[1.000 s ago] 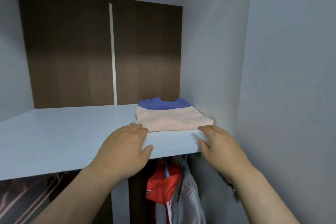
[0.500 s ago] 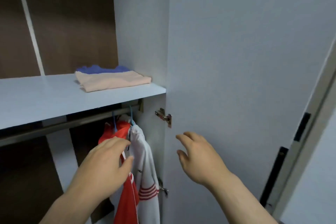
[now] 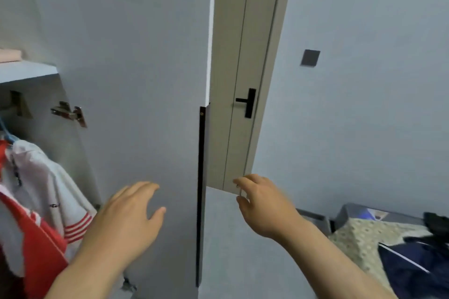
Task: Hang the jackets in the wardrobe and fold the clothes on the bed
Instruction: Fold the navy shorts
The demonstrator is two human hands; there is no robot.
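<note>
Nearest the camera, the left hand [image 3: 126, 223] is hovering in front of the inner face of the open wardrobe door [image 3: 145, 80], fingers spread and loosely curved, gripping nothing; whether the fingertips are touching the panel I cannot tell. The right hand [image 3: 263, 204] is reaching beside the door's free edge, close to the long black handle strip [image 3: 200, 196], fingers half curled and also carrying nothing. If the aim is to swing that door shut, the chief risk is showing at the left: the white jacket [image 3: 48, 184] with red-striped cuff and the red jacket [image 3: 29, 238] are hanging just inside the opening, near the left wrist, and a sleeve could be getting trapped between door and frame or near the hinge [image 3: 69, 111]. Fingers wrapping round the free edge could be getting pinched too. Farther left, a folded pink garment [image 3: 9, 54] is lying on the shelf [image 3: 26, 71], well clear of both hands. To the right and beyond, dark clothes [image 3: 418, 260] are lying crumpled on the patterned bed cover [image 3: 359, 243], well apart from the right hand, so folding is looking unfinished. Behind everything, the room door [image 3: 233, 68] is standing closed.
</note>
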